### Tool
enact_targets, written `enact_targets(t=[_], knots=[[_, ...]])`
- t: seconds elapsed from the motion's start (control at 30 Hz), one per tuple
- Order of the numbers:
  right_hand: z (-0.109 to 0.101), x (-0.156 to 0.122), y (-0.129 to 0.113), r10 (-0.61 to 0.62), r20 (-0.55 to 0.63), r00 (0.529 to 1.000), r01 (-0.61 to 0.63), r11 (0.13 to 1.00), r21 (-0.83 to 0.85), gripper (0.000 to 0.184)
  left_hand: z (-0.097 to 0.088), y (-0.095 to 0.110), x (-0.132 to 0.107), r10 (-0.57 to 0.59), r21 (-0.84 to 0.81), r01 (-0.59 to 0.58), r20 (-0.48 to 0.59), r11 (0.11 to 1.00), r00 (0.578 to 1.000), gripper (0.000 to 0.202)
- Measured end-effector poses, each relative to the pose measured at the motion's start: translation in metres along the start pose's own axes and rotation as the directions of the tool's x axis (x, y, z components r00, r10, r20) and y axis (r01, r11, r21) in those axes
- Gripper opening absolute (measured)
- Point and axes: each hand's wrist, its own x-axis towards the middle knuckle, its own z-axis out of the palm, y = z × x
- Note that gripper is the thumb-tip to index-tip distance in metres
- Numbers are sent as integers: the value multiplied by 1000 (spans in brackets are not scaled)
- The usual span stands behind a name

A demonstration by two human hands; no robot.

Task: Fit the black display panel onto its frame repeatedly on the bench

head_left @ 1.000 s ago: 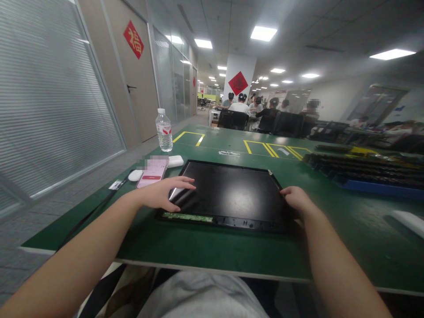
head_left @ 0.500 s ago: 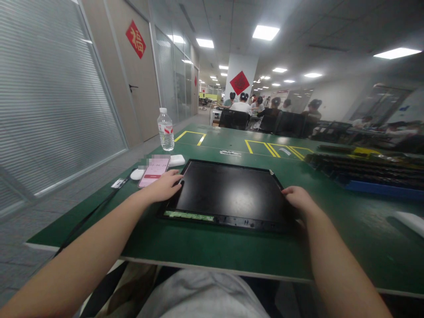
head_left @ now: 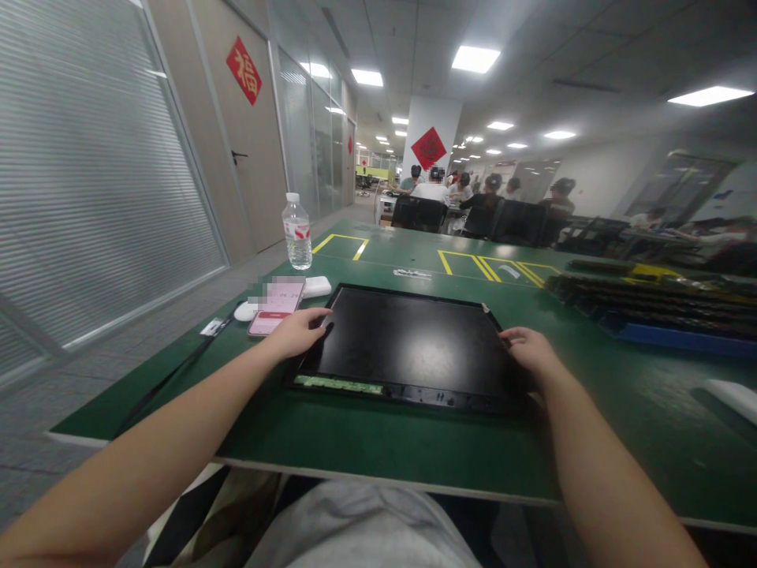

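Note:
A black LCD screen panel (head_left: 408,335) lies flat on the green table in front of me. A green circuit strip (head_left: 340,384) runs along the left part of its near edge. My left hand (head_left: 301,331) is closed on the panel's left edge, with finger and thumb at the rim and the lower fingers hidden. At the opposite side, my right hand (head_left: 528,351) grips the right edge, thumb on top and the other fingers partly out of sight beneath. A small pale tab (head_left: 486,308) sticks up at the far right corner.
Left of the panel lie a phone (head_left: 277,304), a white case (head_left: 316,285) and a strap (head_left: 177,375); a water bottle (head_left: 296,233) stands behind. Stacked dark panels (head_left: 656,304) and a blue tray (head_left: 680,338) sit at right. People (head_left: 431,189) sit farther back.
The left hand's fingers have drawn together at the panel's left edge. My right hand has shifted slightly up and left along its edge. The panel has hardly moved.

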Motion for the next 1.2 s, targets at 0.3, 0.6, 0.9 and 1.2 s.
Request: enact_targets(t=[0.3, 0.6, 0.9, 1.2], knots=[[-5, -2, -12, 63, 11, 998, -63, 933, 353, 53, 5, 16, -3, -48, -212, 19, -129, 977, 991, 51], [-5, -6, -13, -22, -33, 999, 30, 965, 259, 38, 5, 10, -1, -117, -327, 66, -139, 943, 983, 53], [-4, -2, -9, 69, -40, 997, -52, 945, 324, 41, 6, 7, 1, -119, -364, 62, -135, 929, 984, 52], [-6, 5, -2, 186, 83, 979, -201, 814, 545, 50, 4, 18, -3, -169, -329, 118, -129, 937, 977, 51]])
